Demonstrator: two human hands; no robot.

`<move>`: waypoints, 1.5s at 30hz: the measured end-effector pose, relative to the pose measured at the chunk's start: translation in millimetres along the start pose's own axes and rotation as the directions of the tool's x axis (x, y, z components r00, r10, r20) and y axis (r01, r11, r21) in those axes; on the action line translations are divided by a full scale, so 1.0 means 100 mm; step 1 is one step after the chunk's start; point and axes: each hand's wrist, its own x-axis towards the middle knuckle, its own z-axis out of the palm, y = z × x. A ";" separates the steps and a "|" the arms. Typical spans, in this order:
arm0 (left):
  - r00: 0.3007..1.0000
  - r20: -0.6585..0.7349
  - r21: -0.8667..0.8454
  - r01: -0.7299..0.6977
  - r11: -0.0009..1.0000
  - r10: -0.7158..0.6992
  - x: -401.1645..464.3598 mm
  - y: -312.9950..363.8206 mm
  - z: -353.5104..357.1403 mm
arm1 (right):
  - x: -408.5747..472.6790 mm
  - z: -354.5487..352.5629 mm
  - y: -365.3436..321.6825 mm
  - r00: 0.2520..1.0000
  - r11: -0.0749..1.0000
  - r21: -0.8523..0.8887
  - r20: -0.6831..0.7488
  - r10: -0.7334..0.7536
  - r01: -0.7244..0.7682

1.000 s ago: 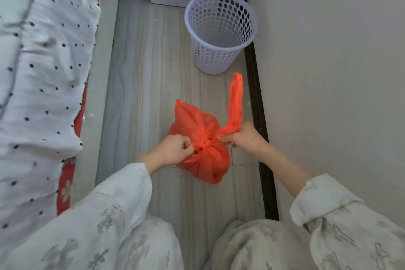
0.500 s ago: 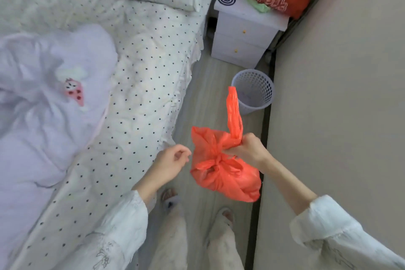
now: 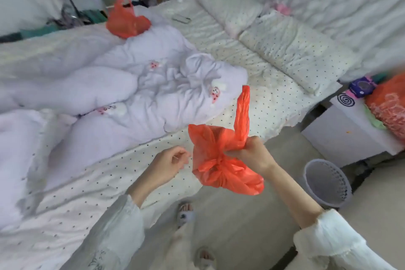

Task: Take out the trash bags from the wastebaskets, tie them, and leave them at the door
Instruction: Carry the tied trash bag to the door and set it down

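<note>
A knotted orange trash bag (image 3: 221, 171) hangs in the air over the floor beside the bed. My right hand (image 3: 252, 153) grips it at the knot, and one loose handle strip stands up above the fist. My left hand (image 3: 168, 163) hovers just left of the bag with its fingers loosely curled and nothing in them. The white perforated wastebasket (image 3: 326, 184) stands on the floor at the lower right, with no bag in it. Another orange bag (image 3: 125, 19) lies on the far side of the bed.
The bed (image 3: 197, 103), with a polka-dot sheet and a lilac quilt (image 3: 109, 85), fills the left and centre. A white nightstand (image 3: 348, 129) at the right carries a bulging orange bag (image 3: 388, 105). My slippered feet (image 3: 186, 212) stand on the pale floor between bed and wall.
The view has risen from a crouch to standing and swung toward the bed. My left hand let go of the bag; my right hand lifted it up off the floor.
</note>
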 end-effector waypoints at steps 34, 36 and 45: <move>0.339 -0.832 -0.383 0.220 0.897 -0.438 -6.25 -4.32 -4.30 | -3.25 7.70 -4.16 0.350 0.854 0.153 0.866 -0.358 0.497; 0.360 -0.826 -0.373 0.227 0.900 -0.433 -6.24 -4.61 -4.71 | -3.15 8.12 -4.43 0.348 0.848 0.149 0.865 -0.361 0.509; 0.375 -0.799 -0.421 0.209 0.882 -0.470 -6.10 -5.60 -6.78 | -2.44 9.59 -5.85 0.446 0.843 0.110 0.809 -0.384 0.526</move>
